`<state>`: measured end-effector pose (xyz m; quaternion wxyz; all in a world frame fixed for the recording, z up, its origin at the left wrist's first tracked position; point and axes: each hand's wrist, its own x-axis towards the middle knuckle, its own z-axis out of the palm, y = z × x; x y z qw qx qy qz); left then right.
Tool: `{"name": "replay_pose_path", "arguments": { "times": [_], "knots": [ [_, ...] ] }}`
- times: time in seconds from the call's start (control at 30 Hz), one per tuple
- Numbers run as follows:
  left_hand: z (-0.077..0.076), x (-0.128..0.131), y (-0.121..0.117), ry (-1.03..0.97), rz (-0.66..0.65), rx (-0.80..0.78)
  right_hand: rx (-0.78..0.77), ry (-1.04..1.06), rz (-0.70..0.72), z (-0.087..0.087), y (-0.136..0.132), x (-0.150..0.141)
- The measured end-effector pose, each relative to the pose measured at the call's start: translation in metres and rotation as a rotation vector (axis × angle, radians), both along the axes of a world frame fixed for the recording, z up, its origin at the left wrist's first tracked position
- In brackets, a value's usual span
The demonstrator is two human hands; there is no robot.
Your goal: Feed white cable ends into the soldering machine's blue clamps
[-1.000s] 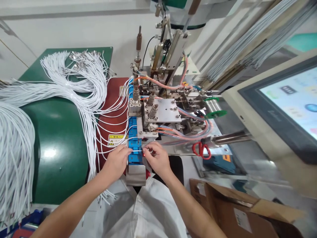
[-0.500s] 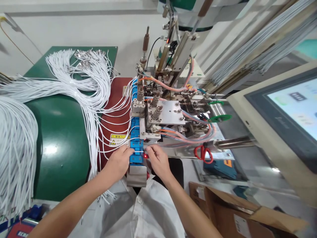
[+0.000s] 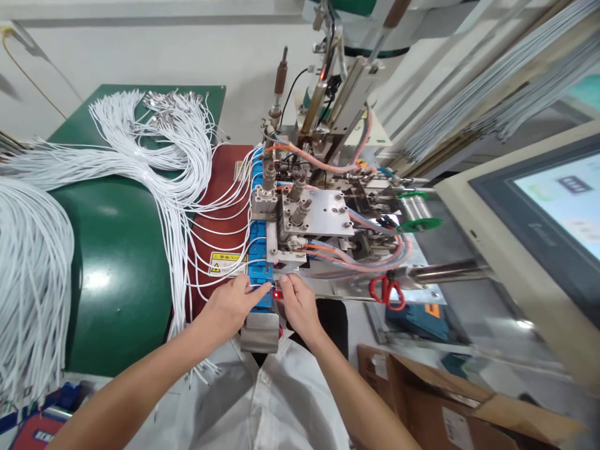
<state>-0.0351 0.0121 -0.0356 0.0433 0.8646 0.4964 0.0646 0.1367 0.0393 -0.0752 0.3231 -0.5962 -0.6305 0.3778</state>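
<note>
Both hands pinch one white cable end: left hand (image 3: 229,306) and right hand (image 3: 296,304) meet over the blue fixture track (image 3: 259,275), beside a red indicator light (image 3: 276,294). To seat it well, keep the cable straight and level in its slot. Farther off lie the cable bundle (image 3: 154,156) and red scissors (image 3: 385,291). Since a second ago, the hands have closed together.
</note>
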Motion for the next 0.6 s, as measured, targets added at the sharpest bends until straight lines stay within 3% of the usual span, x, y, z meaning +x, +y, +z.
{"name": "replay_pose_path", "arguments": {
  "times": [0.3, 0.43, 0.6],
  "knots": [
    [-0.005, 0.001, 0.002, -0.061, 0.006, 0.180, 0.076, 0.001, -0.064, -0.009, -0.002, -0.012],
    [0.000, 0.002, 0.004, -0.098, 0.037, 0.128, 0.054, 0.014, -0.068, -0.007, 0.000, -0.006],
    [0.005, -0.010, 0.002, -0.081, 0.014, 0.061, 0.035, 0.197, -0.198, 0.002, 0.001, 0.007]
  ]
}}
